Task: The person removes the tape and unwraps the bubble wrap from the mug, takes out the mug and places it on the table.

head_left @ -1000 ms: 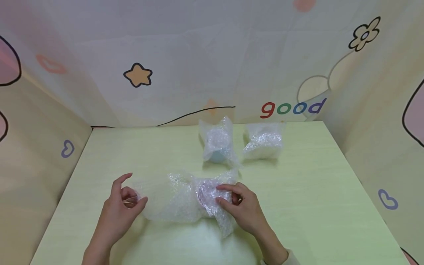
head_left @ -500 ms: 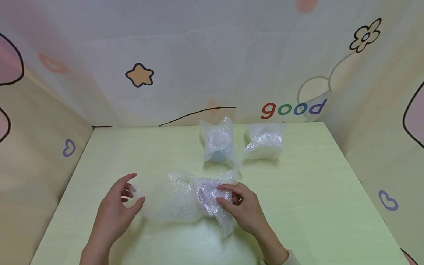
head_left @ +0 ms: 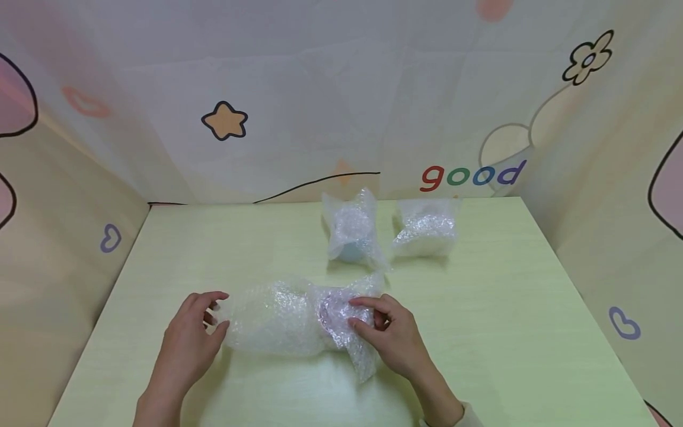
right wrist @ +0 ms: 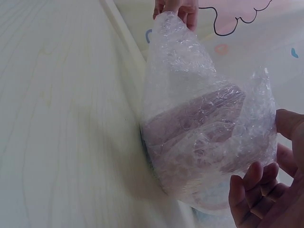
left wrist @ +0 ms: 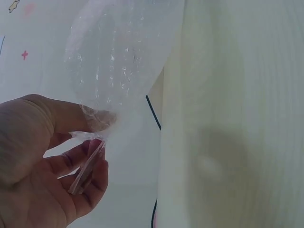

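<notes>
A pinkish, round-sided object (right wrist: 190, 128) lies inside a sheet of bubble wrap (head_left: 277, 320) near the table's middle; its kind is blurred by the wrap. My right hand (head_left: 392, 332) holds the wrapped object from its right side, thumb and index finger on the wrap. To the left, the wrap stretches out as a loose tail. My left hand (head_left: 192, 332) pinches the end of that tail. In the left wrist view, a clear, shiny strip (left wrist: 88, 168) lies against the fingers of this hand, beside the wrap's end.
Behind the hands stand two more bubble-wrapped bundles: one with a light-blue base (head_left: 351, 252), the other whitish (head_left: 425, 228). The pale green-yellow table (head_left: 507, 332) meets a printed curtain (head_left: 299, 118) at its back and sides.
My left hand has turned and its fingers have closed in on the end of the wrap's tail, which now looks fuller and more raised. The right hand stays put.
</notes>
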Available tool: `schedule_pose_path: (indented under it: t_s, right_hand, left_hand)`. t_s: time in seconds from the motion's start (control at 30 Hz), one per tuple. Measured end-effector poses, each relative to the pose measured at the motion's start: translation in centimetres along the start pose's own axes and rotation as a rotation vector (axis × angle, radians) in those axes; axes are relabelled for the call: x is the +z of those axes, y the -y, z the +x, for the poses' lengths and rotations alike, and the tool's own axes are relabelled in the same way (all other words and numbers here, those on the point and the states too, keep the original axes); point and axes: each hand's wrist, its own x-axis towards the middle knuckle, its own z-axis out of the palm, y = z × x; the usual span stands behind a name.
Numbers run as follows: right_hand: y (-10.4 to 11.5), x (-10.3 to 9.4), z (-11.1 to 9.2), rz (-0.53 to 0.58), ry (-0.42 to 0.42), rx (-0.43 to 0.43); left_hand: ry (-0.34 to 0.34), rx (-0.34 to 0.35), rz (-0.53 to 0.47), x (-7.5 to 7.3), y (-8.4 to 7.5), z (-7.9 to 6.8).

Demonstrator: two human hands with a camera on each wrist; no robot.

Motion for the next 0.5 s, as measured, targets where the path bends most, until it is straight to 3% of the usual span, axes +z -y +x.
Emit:
schedule_pose_path:
  t_s: [0.5]
  right_hand:
    - [0.1,-0.1,0.0,0.000,0.002,-0.001]
  left_hand:
    - [0.160,-0.072,0.016,1.1,1.6,0.5]
